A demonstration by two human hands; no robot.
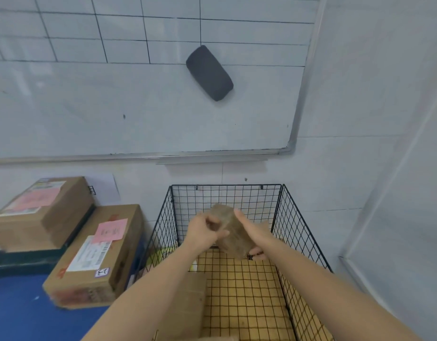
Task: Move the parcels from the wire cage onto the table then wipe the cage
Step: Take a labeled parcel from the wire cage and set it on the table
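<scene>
Hands were both engaged on one small brown parcel (231, 230), held above the interior of the black wire cage (298, 232). The left hand (204, 233) was closed on the parcel's left side, fingers curled over its upper edge. The right hand (252, 233) gripped the right side, thumb lying along the top face and fingertips showing beneath the lower corner. The parcel was tilted and clear of the cage floor, roughly level with the cage's top rim; motion blur obscured its surface detail.

Inside the cage, the mesh floor (244, 291) lay over a yellowish surface. A further brown parcel (192, 299) rested against the left wall near the camera, partly hidden by the left forearm. Another cardboard item (266, 226) showed at the rear behind the right hand; its extent could not be determined.

On the blue table (18, 311), left of the cage, stood two larger cartons. The nearer carton (96, 254), bearing a pink label and a white shipping label, sat just beside the cage. The farther carton (40, 212) rested on a dark green box (28, 257).

A whiteboard (114, 107) hung on the wall above, with a dark eraser (209, 73) stuck to it.
</scene>
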